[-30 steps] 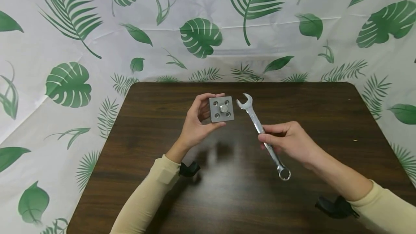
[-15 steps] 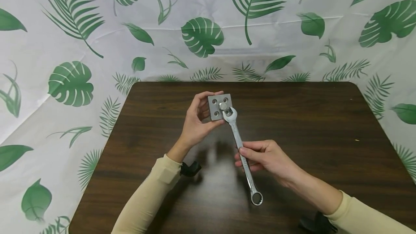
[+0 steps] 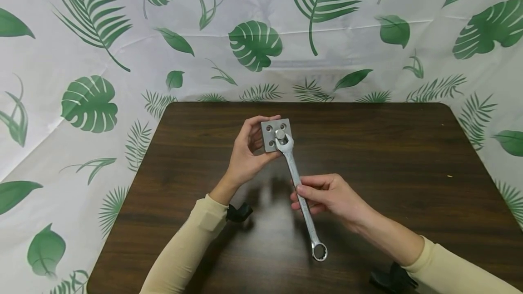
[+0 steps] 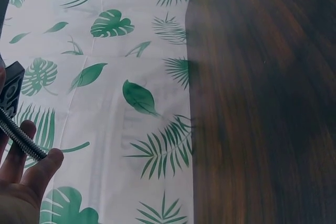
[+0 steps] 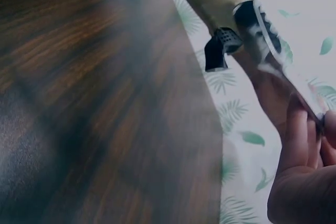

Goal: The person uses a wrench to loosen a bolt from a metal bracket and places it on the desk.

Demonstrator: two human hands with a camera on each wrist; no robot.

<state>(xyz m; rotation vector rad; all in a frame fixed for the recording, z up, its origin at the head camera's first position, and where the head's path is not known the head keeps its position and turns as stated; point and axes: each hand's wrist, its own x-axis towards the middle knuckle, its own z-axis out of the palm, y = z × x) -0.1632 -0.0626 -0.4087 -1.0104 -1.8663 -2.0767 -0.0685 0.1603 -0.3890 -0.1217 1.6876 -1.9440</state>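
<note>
A square grey metal block [image 3: 268, 136] with holes at its corners and a bolt head [image 3: 279, 134] at its centre faces the head camera. My left hand [image 3: 246, 158] grips the block by its edges, thumb below. In the left wrist view a threaded shaft [image 4: 21, 139] runs behind the block to the fingertips. My right hand [image 3: 333, 196] pinches a steel combination wrench [image 3: 304, 208] around mid-handle. The wrench's open jaws lie at the lower side of the bolt head; whether they are fully seated cannot be told. Its ring end points down toward the front.
Both hands are above a dark wooden table [image 3: 380, 149]. A white cloth with green leaves [image 3: 208, 58] hangs behind and beside it. Black wrist mounts [image 3: 239, 213] are on both forearms. A tiny pale speck [image 3: 450, 176] lies at the table's right.
The wrench has moved left from beside the block to the bolt head, with my right hand lower and further left. My left hand and the block have barely moved.
</note>
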